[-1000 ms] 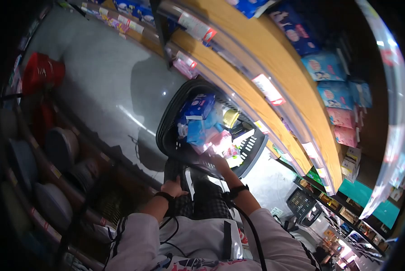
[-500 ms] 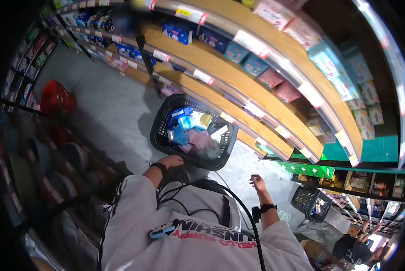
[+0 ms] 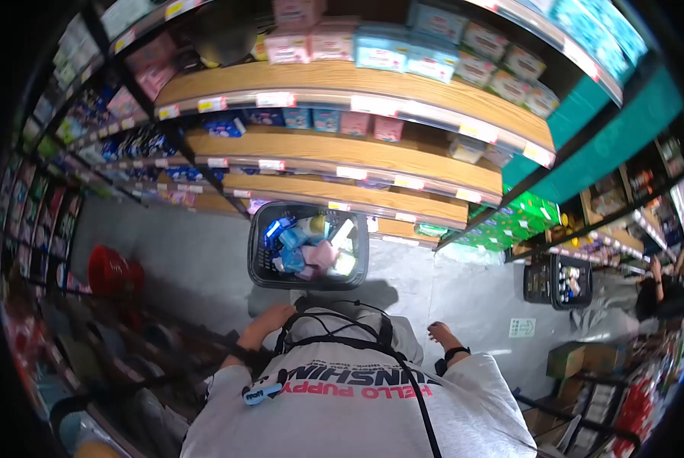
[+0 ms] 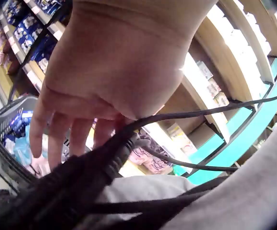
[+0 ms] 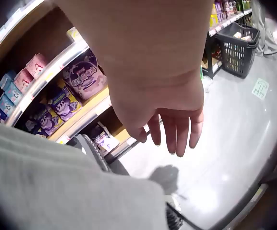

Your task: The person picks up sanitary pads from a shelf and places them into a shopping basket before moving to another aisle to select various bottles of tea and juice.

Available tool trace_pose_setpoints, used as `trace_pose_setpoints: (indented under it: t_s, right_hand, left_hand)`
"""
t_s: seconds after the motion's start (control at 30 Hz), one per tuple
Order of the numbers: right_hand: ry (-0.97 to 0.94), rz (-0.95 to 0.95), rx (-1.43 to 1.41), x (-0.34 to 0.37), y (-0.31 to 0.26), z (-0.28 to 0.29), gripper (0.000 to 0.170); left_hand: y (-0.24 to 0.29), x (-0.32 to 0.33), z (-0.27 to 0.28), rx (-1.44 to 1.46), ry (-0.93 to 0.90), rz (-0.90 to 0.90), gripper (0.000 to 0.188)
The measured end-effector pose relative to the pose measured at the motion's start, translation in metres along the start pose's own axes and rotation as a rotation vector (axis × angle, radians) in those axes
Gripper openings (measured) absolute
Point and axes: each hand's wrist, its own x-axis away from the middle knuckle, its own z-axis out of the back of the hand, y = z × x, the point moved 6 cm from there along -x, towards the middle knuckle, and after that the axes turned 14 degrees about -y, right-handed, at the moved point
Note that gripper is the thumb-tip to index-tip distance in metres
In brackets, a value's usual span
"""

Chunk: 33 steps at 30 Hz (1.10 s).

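Note:
On the floor in front of the person stands a black shopping basket (image 3: 308, 285), seen in the head view. Inside lie a dark blue packet (image 3: 278, 231), light blue packets (image 3: 290, 260) and a pink packet (image 3: 324, 253), among other goods. The left hand (image 3: 274, 316) hangs beside the body with nothing in it; the left wrist view shows its fingers (image 4: 57, 139) loosely extended, a black cable crossing in front. Away from the body on the other side, the right hand (image 3: 440, 333) is empty too, its fingers (image 5: 181, 134) pointing down over the floor.
Wooden shelves (image 3: 319, 76) with pink and blue boxes rise just behind the basket. A red bucket (image 3: 114, 271) stands at the left. Another black basket (image 3: 539, 282) and a person (image 3: 663, 298) are at the right. Shelving with bowls runs along the lower left.
The right hand has left the basket's goods and moved out to the right. The left hand has drawn back beside the body. The head view has turned and lifted towards the shelves.

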Motion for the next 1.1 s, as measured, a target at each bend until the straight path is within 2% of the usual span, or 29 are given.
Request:
trace_pose_setpoints:
  t_s: [0.1, 0.17, 0.2, 0.23, 0.3, 0.37, 0.43, 0.57, 0.63, 0.7, 0.73, 0.83, 0.87, 0.9, 0.97, 1.03, 1.07, 1.1]
  right_hand:
    - [-0.023, 0.204, -0.123, -0.016, -0.013, -0.035, 0.032]
    - [0.043, 0.428, 0.195, -0.018, -0.042, -0.053, 0.038]
    - [0.034, 0.474, 0.279, -0.015, -0.049, -0.064, 0.038]
    - [0.006, 0.483, 0.327, -0.013, -0.052, -0.070, 0.039]
    - [-0.133, 0.366, 0.244, -0.009, -0.046, -0.075, 0.040]
    - [-0.249, 0.242, 0.147, 0.001, -0.043, -0.076, 0.040]
    - [-0.269, 0.181, 0.080, 0.014, -0.042, -0.077, 0.041]
    - [-0.210, 0.079, -0.094, 0.039, -0.035, -0.077, 0.042]
    - [-0.173, 0.077, -0.082, 0.032, -0.023, -0.083, 0.040]
    - [-0.146, 0.059, -0.086, 0.033, -0.017, -0.085, 0.040]
    - [0.011, 0.304, 0.141, -0.006, 0.005, -0.092, 0.039]
    - [0.086, 0.253, -0.028, -0.009, 0.021, -0.098, 0.040]
    - [0.127, 0.247, -0.023, -0.022, 0.035, -0.100, 0.039]
    - [0.062, 0.244, -0.033, -0.014, 0.029, -0.094, 0.040]
    - [-0.086, 0.253, -0.041, 0.054, -0.026, -0.074, 0.041]
    - [0.052, 0.386, -0.208, 0.078, -0.042, -0.029, 0.046]
    - [0.200, 0.509, -0.330, 0.065, -0.028, 0.003, 0.051]
    - [0.444, 0.515, -0.421, 0.092, -0.033, 0.041, 0.052]
  left_hand:
    - [0.004, -0.010, -0.016, -0.166, 0.012, -0.177, 0.028]
    - [0.047, 0.004, 0.002, 0.125, -0.049, 0.000, 0.029]
    - [0.061, 0.010, 0.008, 0.266, -0.075, 0.094, 0.029]
    - [0.062, 0.008, 0.007, 0.231, -0.068, 0.083, 0.029]
    - [0.051, 0.008, 0.002, 0.160, -0.050, 0.061, 0.030]
    - [0.050, 0.008, 0.002, 0.282, -0.062, 0.096, 0.033]
    - [0.062, 0.017, 0.010, 0.419, -0.060, 0.179, 0.036]
    - [0.064, 0.012, 0.016, 0.402, -0.050, 0.116, 0.033]
    - [0.060, 0.004, 0.018, 0.397, -0.091, 0.079, 0.031]
    - [0.056, -0.004, 0.024, 0.213, 0.029, -0.068, 0.029]
    - [0.059, -0.011, 0.029, 0.121, 0.087, -0.148, 0.028]
    - [0.099, -0.006, 0.058, 0.376, 0.089, -0.026, 0.024]
    - [0.089, -0.014, 0.060, 0.367, 0.089, -0.056, 0.024]
    - [0.092, -0.017, 0.066, 0.348, 0.096, -0.078, 0.024]
    - [0.100, -0.013, 0.081, 0.309, 0.126, -0.103, 0.024]
    - [0.100, -0.015, 0.089, 0.264, 0.074, -0.073, 0.028]
    - [0.100, -0.017, 0.091, 0.220, 0.043, -0.057, 0.029]
    - [0.098, -0.019, 0.089, 0.177, 0.004, -0.040, 0.031]
